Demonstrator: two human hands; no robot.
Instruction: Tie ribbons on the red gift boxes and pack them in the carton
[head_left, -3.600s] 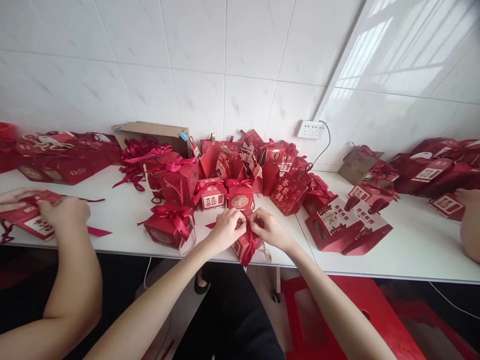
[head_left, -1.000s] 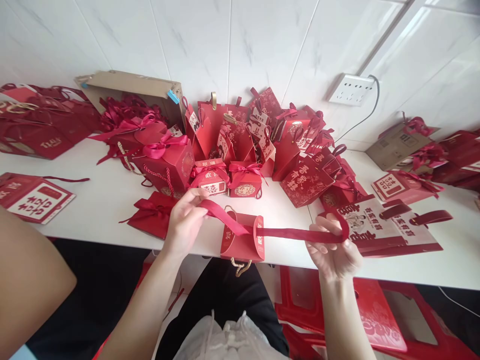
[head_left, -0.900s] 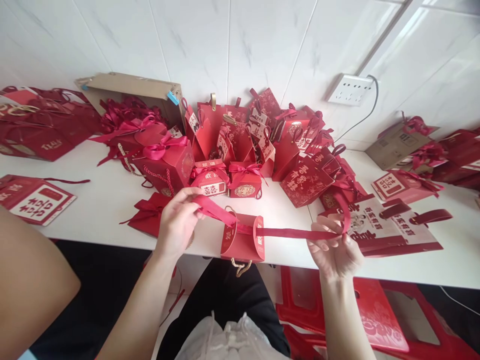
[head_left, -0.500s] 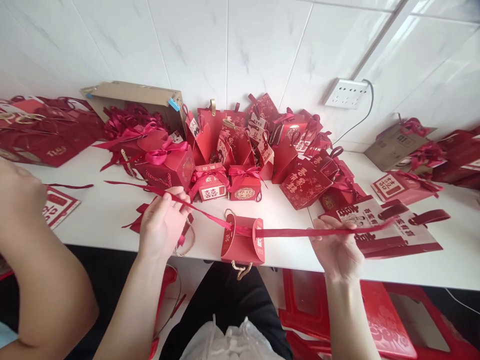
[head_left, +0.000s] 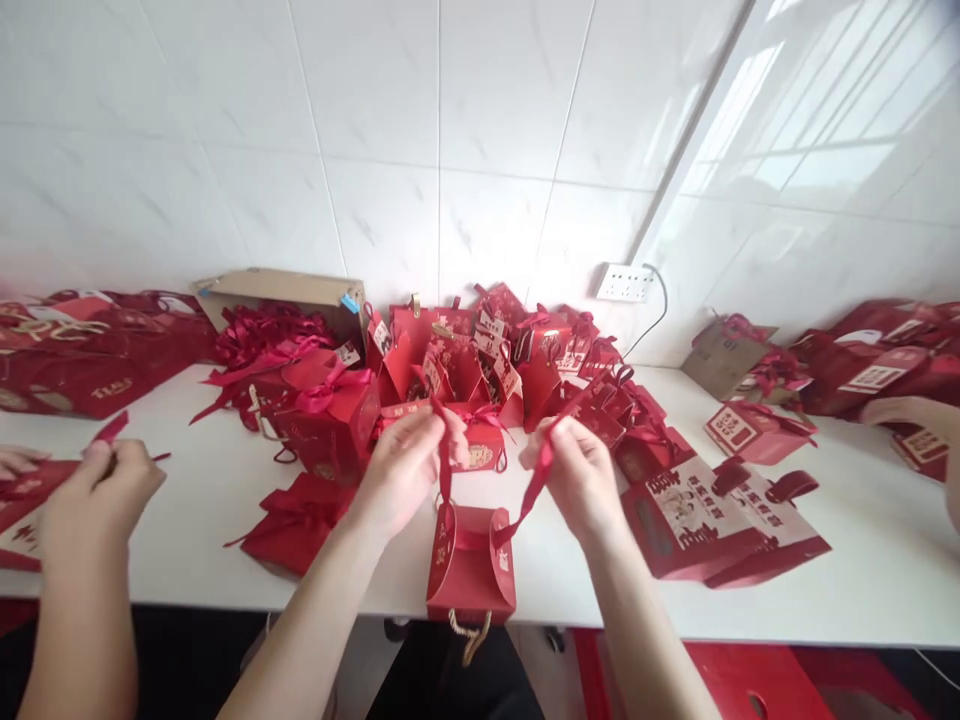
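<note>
A small red gift box (head_left: 471, 572) stands at the table's front edge, its curved sides facing each other and a twisted cord handle hanging at the front. A red ribbon (head_left: 534, 490) runs through slots in both sides. My left hand (head_left: 409, 465) pinches one ribbon end above the box's left side. On the other side, my right hand (head_left: 577, 470) grips the other end, raised above the box. Both ribbon ends slope upward, apart from each other, with no knot in them. Behind my hands sits a finished-looking box with a bow (head_left: 480, 445), partly covered.
Many red gift bags and boxes crowd the back of the white table (head_left: 225, 545). A cardboard box (head_left: 281, 285) holds red ribbons. Flat paper bags (head_left: 720, 520) lie to the right. A co-worker's hand (head_left: 101, 495) holds ribbon at left; another person's hand (head_left: 919, 415) shows at right. A power strip (head_left: 625, 282) is wall-mounted.
My hands have come closer together and lifted, so the ribbon that was stretched sideways now rises from the box. The camera view has tilted upward. The left co-worker's hand has moved lower.
</note>
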